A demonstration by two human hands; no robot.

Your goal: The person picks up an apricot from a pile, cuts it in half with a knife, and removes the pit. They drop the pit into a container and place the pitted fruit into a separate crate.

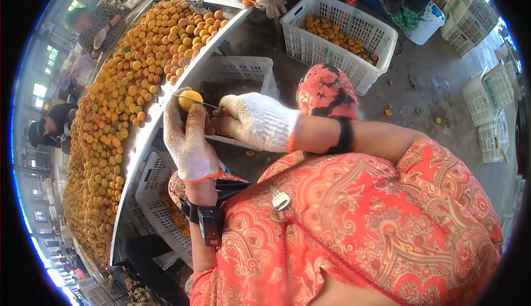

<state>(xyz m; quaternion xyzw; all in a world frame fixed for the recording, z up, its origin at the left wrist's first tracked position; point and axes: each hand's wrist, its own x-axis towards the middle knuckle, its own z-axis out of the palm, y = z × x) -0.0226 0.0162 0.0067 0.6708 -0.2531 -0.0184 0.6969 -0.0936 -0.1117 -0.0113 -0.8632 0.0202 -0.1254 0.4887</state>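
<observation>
My left hand (189,140), in a white knitted glove with soiled fingers, grips a yellow-orange apricot (191,98) between thumb and fingers. In my right hand (259,119), also gloved in white, is a small thin-bladed knife (209,105). Its blade lies against the apricot. Both hands are over a white plastic crate (267,76) beside the table edge. Left of my hands, a large heap of whole apricots (127,74) covers the metal table (145,131).
A white crate (298,35) at the upper middle contains cut apricot pieces (340,40). Another crate (148,187) with orange pieces stands low beside the table. Stacked crates (487,98) are at the right. Other people (91,27) are across the table.
</observation>
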